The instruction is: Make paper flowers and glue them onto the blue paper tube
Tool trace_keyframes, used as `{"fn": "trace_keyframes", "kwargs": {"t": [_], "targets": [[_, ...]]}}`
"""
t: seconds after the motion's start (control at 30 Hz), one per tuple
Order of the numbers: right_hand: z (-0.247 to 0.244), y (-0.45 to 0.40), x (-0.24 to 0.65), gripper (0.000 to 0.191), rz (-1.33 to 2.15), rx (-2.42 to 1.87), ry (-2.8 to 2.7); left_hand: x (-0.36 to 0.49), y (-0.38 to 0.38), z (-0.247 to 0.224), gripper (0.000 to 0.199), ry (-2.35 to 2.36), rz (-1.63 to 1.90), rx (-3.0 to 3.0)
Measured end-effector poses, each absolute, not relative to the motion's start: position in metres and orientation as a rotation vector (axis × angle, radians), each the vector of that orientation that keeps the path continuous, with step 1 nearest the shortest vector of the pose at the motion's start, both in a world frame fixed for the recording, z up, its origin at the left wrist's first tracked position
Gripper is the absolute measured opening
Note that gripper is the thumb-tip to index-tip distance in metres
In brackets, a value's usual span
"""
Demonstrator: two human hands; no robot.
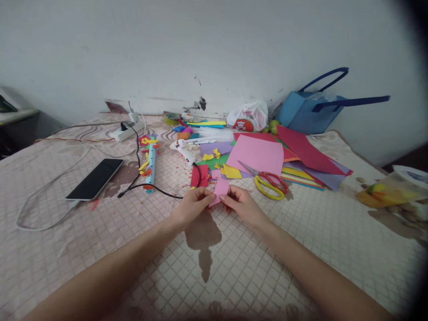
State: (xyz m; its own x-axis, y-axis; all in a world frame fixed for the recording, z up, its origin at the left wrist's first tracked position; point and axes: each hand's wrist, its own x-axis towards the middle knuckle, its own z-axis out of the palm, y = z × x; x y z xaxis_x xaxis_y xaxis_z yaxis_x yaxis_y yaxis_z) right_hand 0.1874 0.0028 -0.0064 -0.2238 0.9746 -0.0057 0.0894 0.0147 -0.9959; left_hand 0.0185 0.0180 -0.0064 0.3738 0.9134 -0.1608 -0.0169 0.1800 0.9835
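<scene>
A small piece of pink paper (221, 189) is held up over the front middle of the table. My left hand (194, 204) pinches its left lower edge between thumb and fingers. On the other side my right hand (241, 203) pinches the right lower edge. Just behind the hands lie a red paper piece (199, 174) and some yellow scraps. Scissors with yellow and red handles (270, 185) rest to the right of my right hand, their blades on a large pink sheet (256, 154).
A white glue gun (183, 150) with a black cord lies behind my left hand. Left are a decorated blue strip (151, 165), a phone (95, 179) and a power strip (126, 131). Coloured sheets (307, 154), a blue bag (306, 112) and a plastic container (394, 191) are right.
</scene>
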Motion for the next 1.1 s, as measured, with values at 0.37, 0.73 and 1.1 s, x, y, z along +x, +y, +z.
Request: {"fn": "trace_keyframes", "kwargs": {"t": [0.37,0.73,1.1], "targets": [[-0.0005,-0.0002,0.1890,0.023,1.440,-1.151,-1.395,0.0160,0.0167,0.0021,0.032,0.969,0.732,1.318],[0.0004,0.0026,0.1945,0.029,1.505,-1.158,-1.223,0.0137,0.0193,-0.0051,0.026,0.873,0.646,1.229],[-0.0045,0.0033,0.1964,0.026,1.535,-1.157,-1.174,0.0120,0.0173,0.0004,0.049,0.876,0.587,1.004]]}}
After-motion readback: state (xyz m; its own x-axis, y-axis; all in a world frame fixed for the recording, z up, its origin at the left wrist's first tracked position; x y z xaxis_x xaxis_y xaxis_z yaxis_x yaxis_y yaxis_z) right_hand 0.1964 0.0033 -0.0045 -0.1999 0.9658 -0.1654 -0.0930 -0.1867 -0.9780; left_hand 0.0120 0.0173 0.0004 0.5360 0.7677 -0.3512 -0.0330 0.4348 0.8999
